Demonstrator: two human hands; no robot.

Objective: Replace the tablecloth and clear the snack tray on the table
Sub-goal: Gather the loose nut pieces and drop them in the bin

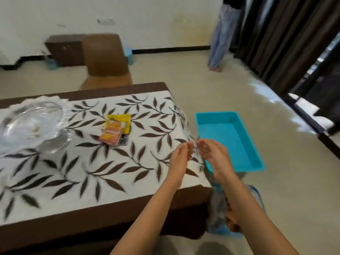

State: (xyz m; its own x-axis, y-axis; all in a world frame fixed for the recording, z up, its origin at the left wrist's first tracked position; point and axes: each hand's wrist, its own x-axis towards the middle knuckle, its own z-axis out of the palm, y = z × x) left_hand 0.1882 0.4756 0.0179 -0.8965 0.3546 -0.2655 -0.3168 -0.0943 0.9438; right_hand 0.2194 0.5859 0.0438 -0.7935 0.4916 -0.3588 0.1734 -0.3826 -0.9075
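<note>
1. Fingertips (190, 145) of the left hand (181, 156) curl loosely toward those of the right hand (211, 153), palms facing, with a narrow gap between them. Something thin and clear may be caught there, but blur hides it, so I cannot tell whether either hand holds anything.
2. Both hands hover over the table's (110, 223) right-hand edge, where the leaf-print tablecloth (128, 162) drapes off. They are above the cloth, not gripping it.
3. At 3 o'clock from the hands, just beside the table, sits a blue bin (230, 133), which looks empty.
4. At 10 o'clock lie the snack packets (116, 129), yellow and orange, stacked on the cloth and well apart from the bin.
5. At 9 o'clock, far across the table, stands the glass snack tray (31, 124), upright on the cloth, holding at most a few scraps.
6. Judged from this, the clearing step is in hand and the cloth swap has not begun.
7. The next move probably calls for reaching toward 10 o'clock, pinching the packets and carrying them to the bin. The tray must then be lifted off before the cloth can come away.
</note>
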